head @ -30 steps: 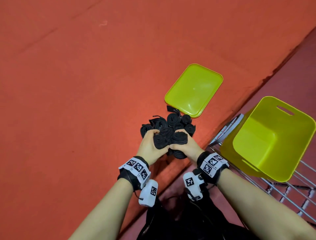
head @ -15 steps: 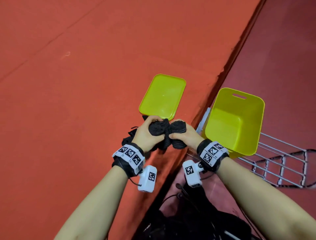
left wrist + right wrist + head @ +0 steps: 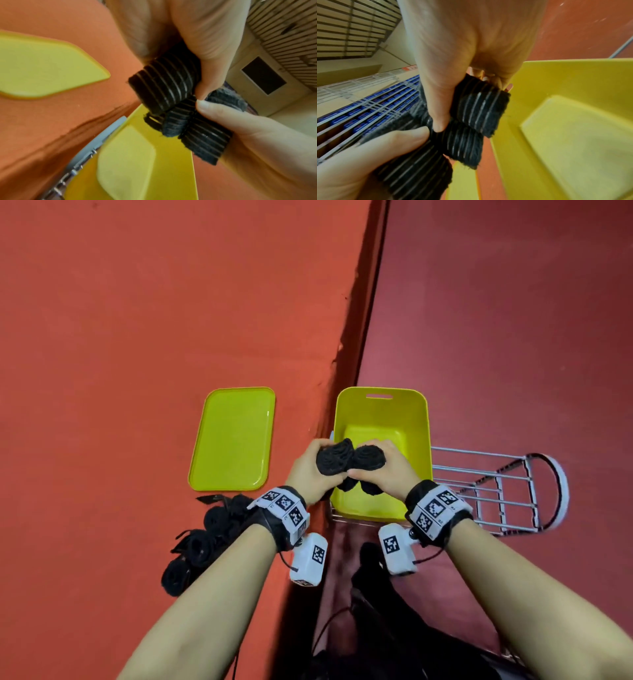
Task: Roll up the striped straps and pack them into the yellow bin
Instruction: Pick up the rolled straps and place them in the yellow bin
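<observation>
Head view: a bundle of rolled straps [image 3: 349, 463] is clamped between left hand [image 3: 305, 470] and right hand [image 3: 390, 470], fingers curled round it, above the yellow bin [image 3: 416, 419]. It should be lowered to the bin floor before release, so no roll unwinds.

An orange-red table [image 3: 137, 337] fills the left, its edge running beside a darker red floor [image 3: 513, 320]. A wire rack [image 3: 496, 494] lies on the floor. The wrist views show a slatted ceiling [image 3: 351, 27], a beige wall [image 3: 283, 115] and blue-stocked shelves [image 3: 368, 108].
</observation>
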